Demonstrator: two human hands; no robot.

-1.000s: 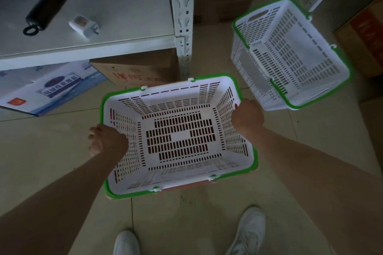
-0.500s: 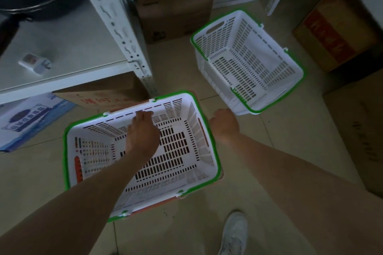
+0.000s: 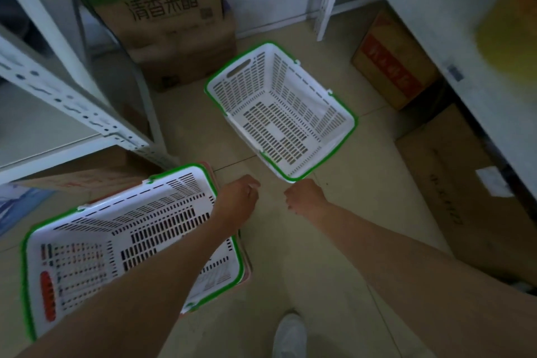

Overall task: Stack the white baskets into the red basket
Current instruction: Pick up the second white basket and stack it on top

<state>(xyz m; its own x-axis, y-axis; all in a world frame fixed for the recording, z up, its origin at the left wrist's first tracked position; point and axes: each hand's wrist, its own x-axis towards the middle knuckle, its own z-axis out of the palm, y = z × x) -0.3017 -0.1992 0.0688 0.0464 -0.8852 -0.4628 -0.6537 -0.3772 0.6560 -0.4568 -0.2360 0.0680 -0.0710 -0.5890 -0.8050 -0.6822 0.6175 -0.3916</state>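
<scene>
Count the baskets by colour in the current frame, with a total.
White baskets with green rims: 2, a nested white basket at lower left and a loose white basket on the floor ahead.
Red baskets: 1, the red basket, only its edge showing under the nested white one.
Total: 3 baskets.

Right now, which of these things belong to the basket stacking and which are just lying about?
Part of the job:
loose white basket
nested white basket
red basket, mostly hidden beneath it
left hand
right hand

Just lying about:
cardboard boxes
metal shelving
</scene>
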